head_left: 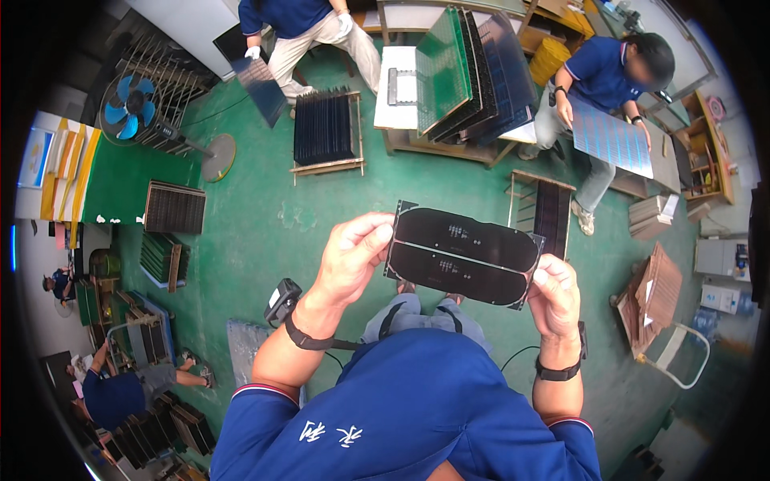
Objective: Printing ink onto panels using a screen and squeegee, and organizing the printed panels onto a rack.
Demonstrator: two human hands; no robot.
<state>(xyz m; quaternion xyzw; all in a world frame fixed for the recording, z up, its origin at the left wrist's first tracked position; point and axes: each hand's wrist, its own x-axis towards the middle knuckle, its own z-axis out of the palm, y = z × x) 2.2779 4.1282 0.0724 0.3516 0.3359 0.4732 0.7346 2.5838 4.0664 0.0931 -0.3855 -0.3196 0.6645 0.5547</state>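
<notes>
A thin black circuit board panel is held up in front of my body, tilted slightly down to the right. Two long rounded shapes lie side by side on it, with small pale markings in each. My left hand pinches its left edge between thumb and fingers. At the opposite end, my right hand grips the lower right edge, thumb on the face towards me. The fingertips behind the panel are hidden.
A rack of dark panels stands on the green floor ahead, near a white-topped table with large upright sheets. Another rack is ahead right. One co-worker holds a blue-patterned sheet. A fan stands left, stacked cardboard right.
</notes>
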